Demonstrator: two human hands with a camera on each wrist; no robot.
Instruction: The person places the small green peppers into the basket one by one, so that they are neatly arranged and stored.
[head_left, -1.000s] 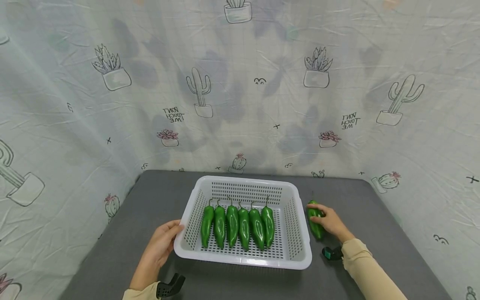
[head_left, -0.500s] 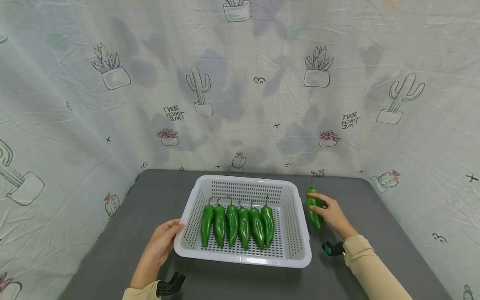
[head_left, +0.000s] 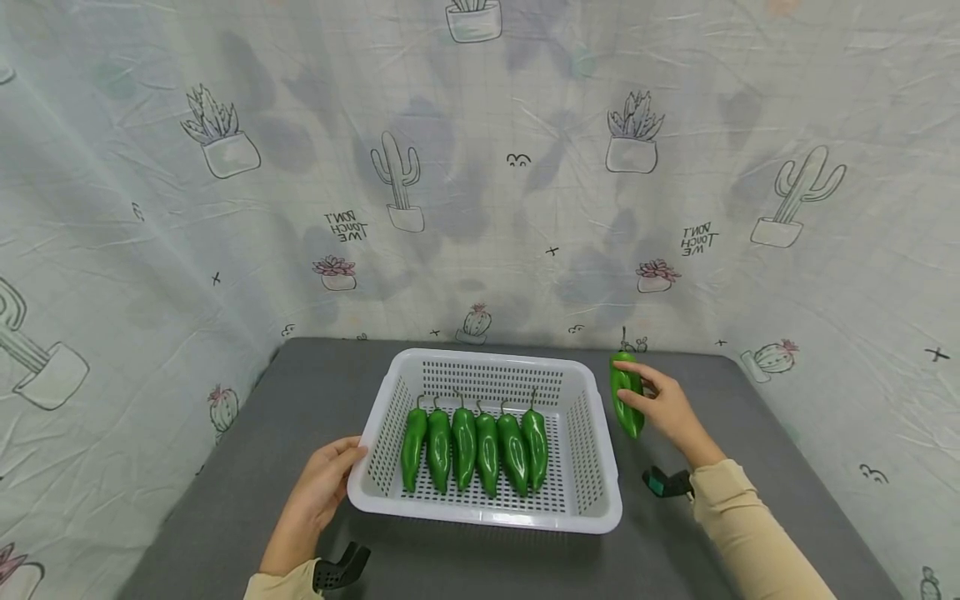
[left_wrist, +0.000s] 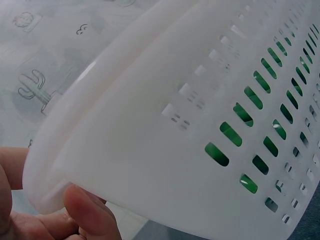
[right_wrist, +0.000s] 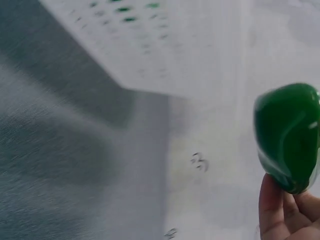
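Observation:
A white perforated plastic basket (head_left: 495, 523) stands mid-table with several green peppers (head_left: 465, 446) lying side by side in it, stems toward the back wall. My left hand (head_left: 322, 482) grips the basket's left rim between thumb and fingers; the left wrist view shows the rim (left_wrist: 75, 130) pinched there. Beyond the basket's right side, my right hand (head_left: 667, 410) holds one more green pepper (head_left: 626, 400) by its middle, stem pointing away from me. In the right wrist view this pepper (right_wrist: 287, 135) shows end-on above the fingers, raised off the table.
The dark grey table (head_left: 330, 375) carries the basket. A pale cloth printed with cacti and plant pots (head_left: 480, 167) hangs behind and along both sides. Black wrist cameras (head_left: 341, 568) sit under both wrists. Inside the basket, bare perforated floor lies right of the peppers.
My right hand has lifted the pepper off the table and carried it up and away from me, beside the basket's right rim. The left hand and the basket have stayed put.

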